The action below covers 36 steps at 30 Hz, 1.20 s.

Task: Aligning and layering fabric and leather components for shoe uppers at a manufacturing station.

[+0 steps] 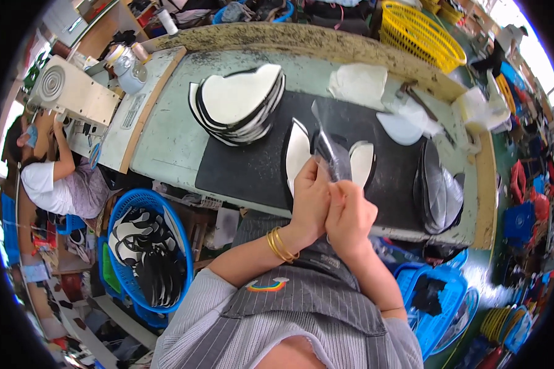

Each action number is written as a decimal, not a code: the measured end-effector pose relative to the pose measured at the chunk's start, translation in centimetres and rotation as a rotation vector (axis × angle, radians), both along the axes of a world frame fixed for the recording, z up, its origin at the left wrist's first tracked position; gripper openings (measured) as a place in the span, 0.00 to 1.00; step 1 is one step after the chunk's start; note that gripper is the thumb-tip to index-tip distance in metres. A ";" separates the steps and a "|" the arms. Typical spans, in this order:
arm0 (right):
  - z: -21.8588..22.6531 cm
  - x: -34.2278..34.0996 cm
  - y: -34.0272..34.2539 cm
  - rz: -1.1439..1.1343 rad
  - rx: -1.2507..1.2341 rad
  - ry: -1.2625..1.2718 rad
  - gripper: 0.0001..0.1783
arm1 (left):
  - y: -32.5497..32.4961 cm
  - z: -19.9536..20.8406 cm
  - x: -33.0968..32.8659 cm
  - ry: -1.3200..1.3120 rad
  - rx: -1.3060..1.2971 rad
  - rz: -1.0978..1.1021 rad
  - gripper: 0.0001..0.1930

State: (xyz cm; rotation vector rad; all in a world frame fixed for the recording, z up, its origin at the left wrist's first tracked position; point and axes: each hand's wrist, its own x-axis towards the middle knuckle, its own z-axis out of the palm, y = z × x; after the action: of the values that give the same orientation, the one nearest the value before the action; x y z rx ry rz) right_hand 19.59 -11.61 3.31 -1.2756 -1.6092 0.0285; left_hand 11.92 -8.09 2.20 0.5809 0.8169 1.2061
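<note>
Over the front of the bench, my left hand (312, 195) and my right hand (351, 215) are closed side by side, almost touching. Both pinch a thin, shiny see-through plastic film (330, 149) that rises in a twisted strip from the fingers. Just beyond and beneath them lies a dark curved piece with white padded wings, its left wing (298, 151) and right wing (362, 162) showing on either side. My hands hide its middle and near part. Left of it, a stack of white pieces with black edges (240, 95) rests partly on the black mat (228, 169).
Silvery-black curved pieces (440, 190) are stacked at the mat's right. Behind them lie pale sheets (400, 126) and a hammer (417, 99). A raised wooden ledge (289, 38) borders the far side. A blue basket of cut pieces (188, 261) stands lower left; a co-worker (49, 184) sits beyond.
</note>
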 end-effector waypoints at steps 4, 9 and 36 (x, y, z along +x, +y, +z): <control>0.7 3.3 -2.7 -0.198 -0.229 0.375 0.05 | -1.5 1.5 0.7 0.114 0.083 0.044 0.12; -1.0 6.4 -7.3 -0.238 -0.444 0.574 0.06 | -3.3 1.2 -1.9 0.491 0.275 -0.103 0.09; -5.5 10.8 -14.3 -0.521 -0.545 0.880 0.10 | -2.3 9.5 -9.9 0.807 0.197 -0.118 0.10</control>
State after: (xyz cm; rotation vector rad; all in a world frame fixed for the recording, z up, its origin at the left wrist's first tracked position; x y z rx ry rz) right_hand 30.39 -25.89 -2.18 -1.7271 -0.4960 0.6453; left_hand 2.00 -10.41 11.69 1.3027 1.3167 0.9354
